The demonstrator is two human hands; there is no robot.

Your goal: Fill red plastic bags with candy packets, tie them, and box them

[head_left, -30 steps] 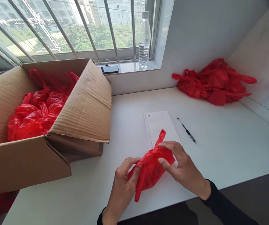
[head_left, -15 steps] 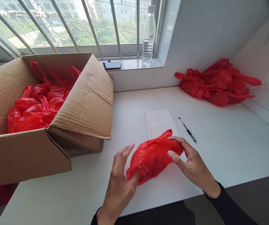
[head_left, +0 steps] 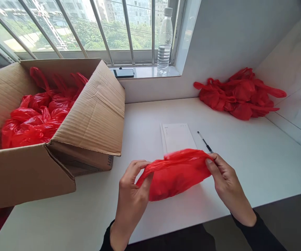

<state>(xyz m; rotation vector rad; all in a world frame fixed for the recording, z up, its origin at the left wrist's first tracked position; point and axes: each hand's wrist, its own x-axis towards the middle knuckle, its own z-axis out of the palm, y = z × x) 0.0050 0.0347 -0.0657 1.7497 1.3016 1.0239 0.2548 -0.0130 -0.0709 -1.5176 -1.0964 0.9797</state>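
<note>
A thin red plastic bag is stretched sideways between my two hands, low over the front of the white table. My left hand pinches its left edge between thumb and fingers. At the opposite edge, my right hand has the plastic pressed between thumb and forefinger. Darker shapes show faintly through the bag's side, but I cannot tell what they are. Just behind the bag lies a white notepad, its lower part covered by the bag. A black pen rests to the right of the pad, its near end by my right hand.
An open cardboard box on the left holds several knotted red bags. Red bags lie heaped in the back right corner. On the windowsill stand a water bottle and a phone lying flat.
Both hands have closed on the bag's edges and moved apart. The bag has gone from a crumpled, loosely held shape to one pulled wide and flatter. The view has shifted slightly.
</note>
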